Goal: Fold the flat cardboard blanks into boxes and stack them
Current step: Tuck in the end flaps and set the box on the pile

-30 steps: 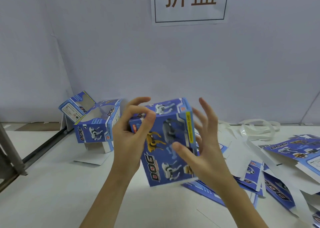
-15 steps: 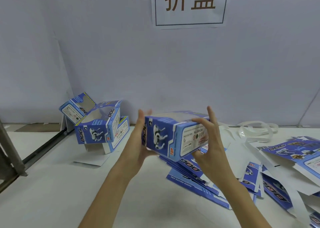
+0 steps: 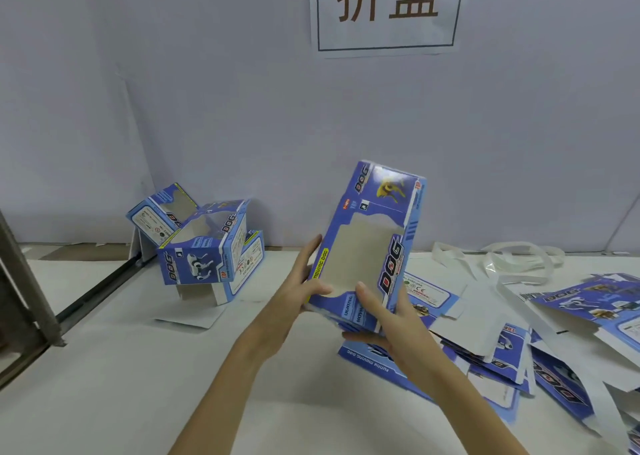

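Blue box (image 3: 372,243) upright, window facing; left grip (image 3: 300,290), right grip (image 3: 388,319) grasping it.

Packing workstation: wall sign (image 3: 386,7), flat box blanks (image 3: 491,357) on table (image 3: 104,385).

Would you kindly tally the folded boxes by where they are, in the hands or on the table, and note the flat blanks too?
Folded box held up in the left hand and right hand: 1
Folded boxes piled at the back left of the table: 3
Total folded: 4
Flat blanks: an overlapping heap on the right, too jumbled to count.
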A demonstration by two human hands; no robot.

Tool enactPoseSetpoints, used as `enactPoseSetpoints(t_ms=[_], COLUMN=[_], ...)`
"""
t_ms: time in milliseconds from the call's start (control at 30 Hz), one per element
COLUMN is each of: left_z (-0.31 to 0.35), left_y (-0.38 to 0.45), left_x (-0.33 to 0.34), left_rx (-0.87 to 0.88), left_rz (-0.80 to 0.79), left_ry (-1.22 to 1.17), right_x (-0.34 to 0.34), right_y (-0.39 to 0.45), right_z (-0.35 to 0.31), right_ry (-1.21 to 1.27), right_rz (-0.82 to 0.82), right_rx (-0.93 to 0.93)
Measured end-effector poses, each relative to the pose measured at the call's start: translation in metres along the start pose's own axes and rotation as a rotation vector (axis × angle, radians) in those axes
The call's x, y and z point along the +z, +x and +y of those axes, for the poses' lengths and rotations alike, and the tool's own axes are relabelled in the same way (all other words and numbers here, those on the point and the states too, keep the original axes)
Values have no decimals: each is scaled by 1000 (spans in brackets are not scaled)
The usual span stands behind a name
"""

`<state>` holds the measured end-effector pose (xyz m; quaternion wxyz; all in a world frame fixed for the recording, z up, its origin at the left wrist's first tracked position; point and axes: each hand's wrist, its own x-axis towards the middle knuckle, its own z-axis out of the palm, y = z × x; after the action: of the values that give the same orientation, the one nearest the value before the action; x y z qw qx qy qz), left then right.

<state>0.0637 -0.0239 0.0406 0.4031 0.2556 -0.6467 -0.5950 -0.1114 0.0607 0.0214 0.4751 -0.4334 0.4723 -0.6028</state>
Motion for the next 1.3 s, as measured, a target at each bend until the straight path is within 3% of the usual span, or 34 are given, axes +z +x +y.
enactPoseSetpoints(t_ms=[200, 333, 433, 533, 633, 967, 1033, 1133, 1167, 1300], left_z=[-6, -6, -2, 0, 2, 7, 9, 10, 10, 9], left_y=[-2, -6, -9, -7, -7, -9, -9, -8, -8, -13], left_x=[3, -8, -9, 4, 13, 13, 17, 24, 26, 28], left_rx=[-110, -110, -46, 138, 204, 213, 265, 384, 416, 545], left_rz=[68, -115, -128, -1, 120, 124, 181, 381, 448, 516], left_ry=[9, 96, 189, 163, 144, 134, 143, 213, 258, 404], right_x=[-10, -19, -21, -20, -17, -20, -17, -7, -2, 16], right_y=[3, 7, 6, 1, 1, 1, 0, -2, -4, -13], right_z=[7, -2, -8, -9, -6, -14, -12, -6, -4, 4], right_ry=[-224, -171, -179, -288, -387, -475, -460, -535, -555, -488], right_rz=[-66, 97, 149, 53, 24, 34, 88, 296, 294, 76], right_rx=[27, -169, -225, -218, -246, -345, -448, -618, -658, -587])
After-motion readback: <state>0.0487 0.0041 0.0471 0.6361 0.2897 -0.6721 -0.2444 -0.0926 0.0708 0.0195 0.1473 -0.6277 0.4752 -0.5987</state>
